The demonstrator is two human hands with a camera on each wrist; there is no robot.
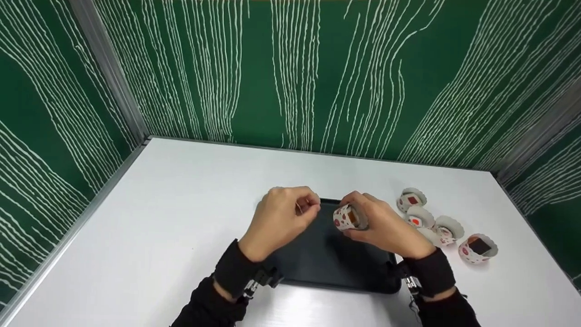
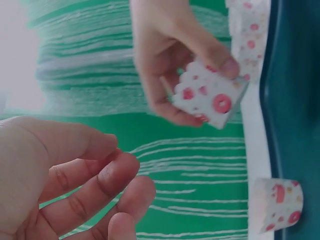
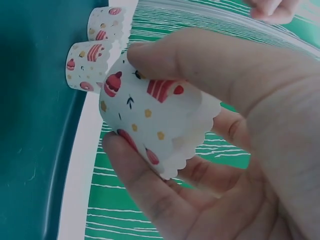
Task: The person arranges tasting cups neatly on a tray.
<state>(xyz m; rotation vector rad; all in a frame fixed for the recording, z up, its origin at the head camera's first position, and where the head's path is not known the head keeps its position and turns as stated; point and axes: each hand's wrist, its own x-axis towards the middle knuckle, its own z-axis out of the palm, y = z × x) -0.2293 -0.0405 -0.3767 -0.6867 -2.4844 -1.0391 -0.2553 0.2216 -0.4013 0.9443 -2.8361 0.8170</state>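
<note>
The right hand (image 1: 383, 222) gripped a printed paper cup (image 1: 342, 218) between thumb and fingers. The cup was tilted, its scalloped mouth turned toward the palm, and an orange-brown square (image 1: 353, 216) showed inside. The left hand (image 1: 286, 215) was loosely bent, thumb and index tip close together, and appeared to hold nothing. The two hands were near each other but apart, with the cup between them on the right hand's side.

Beneath both hands lay a dark tray (image 1: 317, 256), its surface visible below the raised cup. The step in hand was judged to be the handling of the filled cup above this tray. The next move appeared to call for bringing the cup upright, lest its contents slip, and for a light grip on its thin wall.

Beyond the left hand, the right-wrist view recorded two further cups (image 3: 87, 65) at the tray's edge; whether they stood inside it could not be determined. To the right of the right hand stood a cluster of similar cups (image 1: 448, 230), and outermost, well apart from both hands, a single cup (image 1: 472, 255) containing a dark square (image 1: 480, 245). All rested about a white table (image 1: 195, 204).
</note>
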